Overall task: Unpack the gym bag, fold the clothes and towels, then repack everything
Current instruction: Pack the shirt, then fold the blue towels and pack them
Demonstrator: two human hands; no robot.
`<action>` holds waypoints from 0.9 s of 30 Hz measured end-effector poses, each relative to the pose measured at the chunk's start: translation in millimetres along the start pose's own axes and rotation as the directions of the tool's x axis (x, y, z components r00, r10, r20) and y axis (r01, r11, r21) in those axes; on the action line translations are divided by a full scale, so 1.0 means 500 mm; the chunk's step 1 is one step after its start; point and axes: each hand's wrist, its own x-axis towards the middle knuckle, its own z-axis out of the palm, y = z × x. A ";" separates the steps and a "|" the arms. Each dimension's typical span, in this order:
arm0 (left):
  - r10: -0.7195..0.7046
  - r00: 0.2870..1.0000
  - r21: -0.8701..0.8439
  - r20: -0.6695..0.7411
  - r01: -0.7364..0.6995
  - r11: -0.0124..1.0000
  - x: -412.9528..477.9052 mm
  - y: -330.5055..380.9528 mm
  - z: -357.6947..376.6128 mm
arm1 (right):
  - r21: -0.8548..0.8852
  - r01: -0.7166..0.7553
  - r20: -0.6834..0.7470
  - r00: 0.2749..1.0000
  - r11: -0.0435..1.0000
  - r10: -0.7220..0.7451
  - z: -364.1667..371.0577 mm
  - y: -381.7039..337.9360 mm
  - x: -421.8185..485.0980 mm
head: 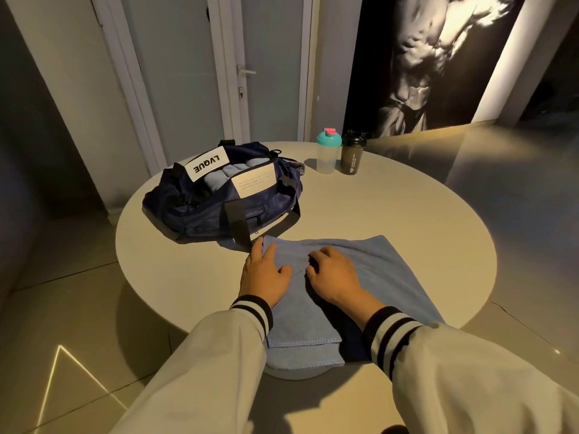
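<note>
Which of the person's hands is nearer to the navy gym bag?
Left. The left hand lies on a corner of the blue towel, just short of the gym bag; the right hand rests further right on the towel.

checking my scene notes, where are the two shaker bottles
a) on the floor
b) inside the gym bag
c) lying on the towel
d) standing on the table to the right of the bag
D: the teal-lidded bottle and the black bottle stand upright side by side on the table, just right of the gym bag and well clear of the towel.
</note>
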 end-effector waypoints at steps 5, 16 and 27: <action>0.139 0.990 -0.002 -0.027 -0.139 0.990 -0.027 0.009 -0.014 | 0.005 0.046 -0.039 0.998 0.999 -0.046 -0.002 -0.031 -0.036; 0.169 0.986 0.135 0.015 -0.169 0.976 -0.179 0.020 -0.036 | 0.039 0.130 -0.120 0.985 0.991 -0.125 -0.036 -0.033 -0.160; 0.309 0.951 0.127 -0.021 -0.304 0.944 -0.184 -0.020 -0.055 | 0.184 0.204 -0.081 0.978 0.962 -0.192 -0.039 0.010 -0.258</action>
